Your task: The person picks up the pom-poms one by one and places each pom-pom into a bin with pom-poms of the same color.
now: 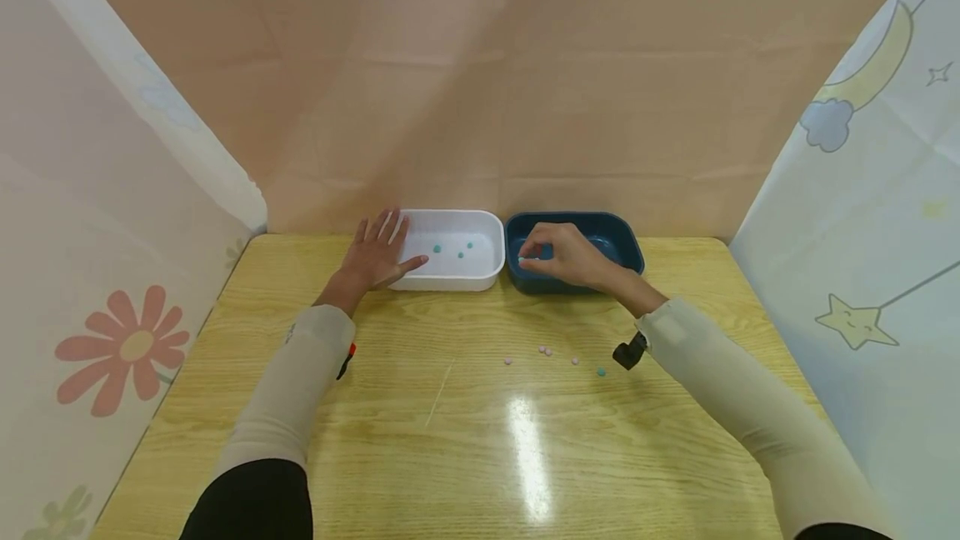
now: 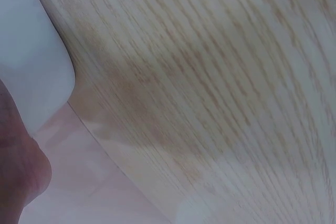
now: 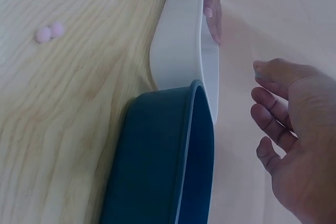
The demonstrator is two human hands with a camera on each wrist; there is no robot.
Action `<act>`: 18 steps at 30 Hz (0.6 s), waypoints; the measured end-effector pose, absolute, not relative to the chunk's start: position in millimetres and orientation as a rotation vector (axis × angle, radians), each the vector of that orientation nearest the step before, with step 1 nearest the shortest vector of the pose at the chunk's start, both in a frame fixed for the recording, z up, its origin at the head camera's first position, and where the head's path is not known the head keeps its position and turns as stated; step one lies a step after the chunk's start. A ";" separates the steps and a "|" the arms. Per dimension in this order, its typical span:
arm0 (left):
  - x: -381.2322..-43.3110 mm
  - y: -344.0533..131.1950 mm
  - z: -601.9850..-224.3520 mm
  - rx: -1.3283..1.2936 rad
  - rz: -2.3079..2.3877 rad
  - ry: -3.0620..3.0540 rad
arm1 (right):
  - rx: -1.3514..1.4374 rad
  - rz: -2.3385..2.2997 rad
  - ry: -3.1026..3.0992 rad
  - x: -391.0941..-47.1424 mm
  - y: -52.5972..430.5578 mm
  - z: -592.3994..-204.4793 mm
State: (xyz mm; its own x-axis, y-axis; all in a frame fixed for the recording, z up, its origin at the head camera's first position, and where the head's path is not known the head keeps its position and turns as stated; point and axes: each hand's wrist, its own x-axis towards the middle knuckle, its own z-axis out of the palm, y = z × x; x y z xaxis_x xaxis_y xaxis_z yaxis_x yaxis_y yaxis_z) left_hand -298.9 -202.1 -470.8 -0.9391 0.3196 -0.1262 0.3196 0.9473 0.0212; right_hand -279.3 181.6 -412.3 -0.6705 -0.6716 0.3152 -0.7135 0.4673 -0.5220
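Observation:
My left hand (image 1: 373, 257) rests on the left end of a white tray (image 1: 450, 284), fingers straight and spread over its rim. Several small teal balls (image 1: 437, 249) lie on the tray's floor. Over the dark blue tray (image 1: 630, 261), my right hand (image 1: 572, 257) pinches a small pale teal ball (image 1: 522, 259) between thumb and forefinger. In the right wrist view the same ball (image 3: 258, 75) shows only as a sliver at the fingertips, and the other fingers are loosely bent. The left wrist view catches just part of the left hand (image 2: 23, 169) beside the white tray (image 2: 37, 51).
On the wooden table (image 1: 390, 440), several pink balls (image 1: 545, 351) and one teal ball (image 1: 601, 372) lie in front of the blue tray. The two trays stand side by side against the tan back wall (image 1: 450, 107). Printed cloth walls rise at left and right.

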 end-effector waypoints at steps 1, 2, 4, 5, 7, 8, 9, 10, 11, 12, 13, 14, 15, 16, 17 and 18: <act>-298.9 -201.8 -471.3 0.490 -0.005 2.976 | 1.242 0.981 -2.641 -280.4 179.7 -411.9; -298.9 -201.7 -471.7 0.489 -0.010 2.978 | 1.235 0.977 -2.649 -281.6 177.6 -411.4; -298.4 -201.4 -472.1 0.489 -0.014 2.984 | 1.221 0.970 -2.663 -284.0 173.5 -410.1; -298.3 -201.2 -472.4 0.488 -0.013 2.987 | 1.213 0.973 -2.670 -285.0 171.3 -409.1; -298.3 -201.0 -472.9 0.484 -0.010 2.985 | 1.196 0.965 -2.685 -287.5 167.8 -408.0; -298.4 -201.0 -472.9 0.484 -0.007 2.984 | 1.187 0.960 -2.694 -288.7 166.2 -407.4; -298.5 -200.9 -473.2 0.480 -0.007 2.981 | 1.181 0.959 -2.701 -289.8 164.5 -406.8; -298.8 -201.0 -473.3 0.482 -0.003 2.979 | 1.175 0.956 -2.709 -291.0 162.9 -406.4; -299.1 -200.9 -473.6 0.480 -0.003 2.976 | 1.169 0.954 -2.717 -291.8 161.4 -405.6; -299.4 -201.1 -473.7 0.482 -0.001 2.974 | 1.164 0.953 -2.725 -292.4 159.8 -404.8; -299.5 -201.2 -473.8 0.483 -0.001 2.973 | 1.158 0.955 -2.732 -293.4 158.2 -404.3; -299.5 -201.4 -473.4 0.487 0.001 2.974 | 1.149 0.965 -2.739 -293.9 156.6 -403.5; -299.5 -201.7 -473.2 0.489 0.002 2.973 | 1.141 0.975 -2.746 -294.6 155.0 -402.8; -299.6 -202.0 -472.9 0.491 0.002 2.974 | 1.132 0.983 -2.753 -295.5 153.6 -402.2; -299.7 -202.1 -472.4 0.492 0.006 2.975 | 1.124 0.992 -2.757 -296.5 152.0 -401.5; -299.8 -202.5 -471.8 0.496 0.009 2.978 | 1.117 0.993 -2.760 -297.9 150.2 -401.2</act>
State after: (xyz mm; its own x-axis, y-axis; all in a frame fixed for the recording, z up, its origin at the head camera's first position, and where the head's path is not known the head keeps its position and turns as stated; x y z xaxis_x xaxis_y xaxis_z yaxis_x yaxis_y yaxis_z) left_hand -299.8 -202.5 -471.8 -0.9388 0.3230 -0.1196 0.3222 0.9463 0.0261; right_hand -297.9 150.2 -401.2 -0.7467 -0.6250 0.2277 -0.6268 0.5465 -0.5554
